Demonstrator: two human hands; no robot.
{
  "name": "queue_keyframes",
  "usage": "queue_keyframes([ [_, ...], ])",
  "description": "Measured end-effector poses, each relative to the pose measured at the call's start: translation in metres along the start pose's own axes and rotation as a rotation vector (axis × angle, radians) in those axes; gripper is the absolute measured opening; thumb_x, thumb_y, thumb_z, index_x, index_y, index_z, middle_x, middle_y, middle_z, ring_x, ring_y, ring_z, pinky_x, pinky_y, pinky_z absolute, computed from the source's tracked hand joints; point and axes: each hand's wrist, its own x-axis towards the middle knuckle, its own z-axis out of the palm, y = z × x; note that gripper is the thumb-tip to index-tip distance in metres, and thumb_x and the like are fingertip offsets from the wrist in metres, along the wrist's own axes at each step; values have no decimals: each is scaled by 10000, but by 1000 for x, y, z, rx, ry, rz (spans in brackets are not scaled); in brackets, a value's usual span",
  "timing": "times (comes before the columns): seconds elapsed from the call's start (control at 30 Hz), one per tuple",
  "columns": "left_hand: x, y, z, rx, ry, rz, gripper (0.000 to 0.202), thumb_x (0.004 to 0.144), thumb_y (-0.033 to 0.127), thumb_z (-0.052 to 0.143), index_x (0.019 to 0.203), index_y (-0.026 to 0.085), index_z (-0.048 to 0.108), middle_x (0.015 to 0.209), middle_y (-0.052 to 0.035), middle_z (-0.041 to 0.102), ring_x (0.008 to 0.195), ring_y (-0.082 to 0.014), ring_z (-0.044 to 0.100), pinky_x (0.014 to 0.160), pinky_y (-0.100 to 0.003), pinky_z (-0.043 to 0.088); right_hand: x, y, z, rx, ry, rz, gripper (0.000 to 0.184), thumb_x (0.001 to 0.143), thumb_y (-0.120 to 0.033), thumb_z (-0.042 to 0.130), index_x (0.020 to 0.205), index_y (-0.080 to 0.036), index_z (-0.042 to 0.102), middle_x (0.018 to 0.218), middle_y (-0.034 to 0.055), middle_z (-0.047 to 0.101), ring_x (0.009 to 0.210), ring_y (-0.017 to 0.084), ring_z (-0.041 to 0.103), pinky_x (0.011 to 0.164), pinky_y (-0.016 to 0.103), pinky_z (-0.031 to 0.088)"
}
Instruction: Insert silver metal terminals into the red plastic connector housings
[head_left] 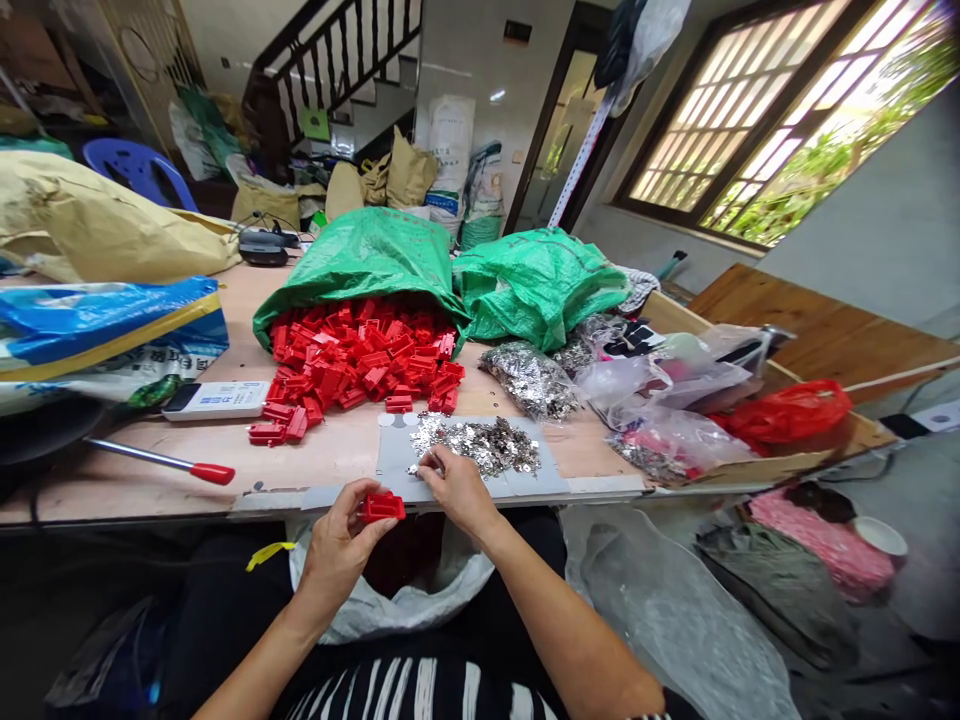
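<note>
Between the thumb and fingers of my left hand [341, 540] is a small red plastic housing [383, 507], held over an open white sack [450, 598] at my lap. My right hand [457, 487] is at the near edge of a pile of small silvery metal pieces [487, 446], its thumb and fingertips pinched together. Whatever sits in that pinch is too small to make out. The metal pieces lie on a grey sheet [551, 470] at the table's front edge. Many more red housings [352, 360] spill from a green woven bag [375, 255] behind.
A second green bag [536, 280] and a clear bag of metal parts [531, 378] stand at the back right. Further right, a wooden tray [862, 440] holds plastic bags. On the left are a white box [225, 400] and a red-tipped lever [212, 473].
</note>
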Motion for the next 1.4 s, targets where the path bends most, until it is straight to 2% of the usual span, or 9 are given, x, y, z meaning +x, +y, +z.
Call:
queue_keyframes([
  [0.1, -2, 2, -1, 30, -6, 36, 293, 757, 302, 687, 1019, 222, 585, 1002, -34, 714, 903, -207, 700, 847, -362, 558, 3, -2, -3, 81, 25, -11, 52, 825, -211, 552, 825, -203, 604, 791, -1, 658, 692, 135, 579, 649, 229, 396],
  [0.27, -4, 5, 0, 117, 14, 96, 285, 771, 283, 674, 1038, 230, 589, 990, -28, 726, 888, -206, 710, 834, -347, 568, -15, -12, -12, 184, -109, -87, 84, 852, -269, 564, 836, -203, 614, 765, -9, 639, 632, 117, 539, 607, 222, 395],
  [0.4, -6, 6, 2, 224, 31, 186, 302, 792, 280, 655, 1080, 247, 573, 1022, -26, 721, 901, -202, 707, 842, -330, 561, -28, -17, -13, 112, -164, -145, 43, 840, -213, 579, 837, -206, 621, 776, 7, 653, 680, 137, 557, 636, 239, 404],
  [0.63, -11, 7, 3, 388, 21, 331, 309, 840, 249, 609, 1144, 251, 556, 1078, -36, 721, 937, -196, 702, 851, -293, 537, -32, -21, -9, 5, -181, -216, 74, 823, -134, 573, 816, -203, 596, 781, 11, 636, 724, 147, 572, 671, 246, 409],
  [0.83, -12, 11, 4, 410, 23, 355, 300, 846, 233, 592, 1145, 249, 569, 1078, -38, 727, 919, -195, 709, 834, -282, 540, -35, -22, -5, -47, -179, -254, 78, 835, -123, 560, 824, -194, 589, 806, 29, 628, 753, 159, 580, 691, 256, 424],
  [0.97, -14, 12, 5, 378, 38, 329, 296, 838, 264, 606, 1133, 257, 582, 1068, -36, 728, 922, -203, 707, 833, -293, 544, -37, -23, -3, -6, -180, -267, 92, 855, -128, 550, 836, -198, 607, 834, 40, 638, 785, 167, 584, 722, 271, 432],
  [1.2, -19, 12, 5, 323, 94, 298, 292, 840, 295, 617, 1127, 259, 573, 1077, -37, 720, 968, -206, 692, 867, -315, 536, -40, -22, -5, 231, -205, -173, 161, 896, -205, 524, 919, -217, 683, 847, 31, 630, 806, 156, 588, 748, 269, 441],
  [1.3, -19, 14, 5, 329, 114, 294, 288, 832, 282, 629, 1115, 257, 582, 1095, -36, 718, 1035, -223, 673, 904, -338, 527, -38, -19, -9, 338, -206, -100, 164, 890, -261, 536, 972, -213, 669, 846, 19, 636, 785, 149, 583, 730, 258, 441],
  [1.4, -18, 16, 6, 340, 125, 321, 281, 827, 261, 639, 1103, 259, 588, 1107, -31, 720, 1131, -238, 627, 944, -356, 511, -37, -17, -12, 398, -174, -51, 132, 877, -293, 549, 911, -196, 633, 812, 4, 627, 733, 133, 560, 683, 237, 430],
])
